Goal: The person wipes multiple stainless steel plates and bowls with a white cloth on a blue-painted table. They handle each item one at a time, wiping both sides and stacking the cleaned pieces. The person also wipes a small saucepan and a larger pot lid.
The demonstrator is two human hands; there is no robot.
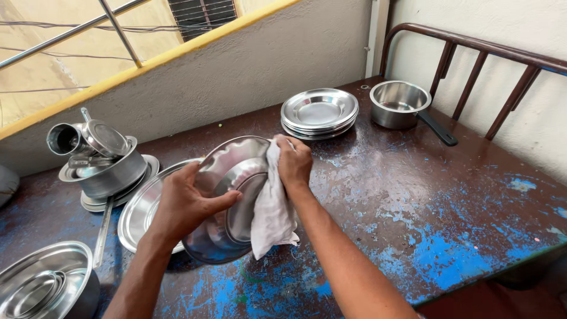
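My left hand (186, 204) grips the near rim of a shiny steel plate (227, 177), held tilted above the table. My right hand (293, 160) presses a white cloth (273, 210) against the plate's far right rim, and the cloth hangs down over the plate's inner face. Under the held plate lies a larger flat steel plate (139, 212) on the table.
A stack of steel plates (319, 112) and a steel saucepan with a black handle (401, 105) stand at the back right. At the left are a pot filled with cups and lids (103, 156) and a steel bowl (44, 283). The worn brown-and-blue table (425, 218) abuts a wall and a railing.
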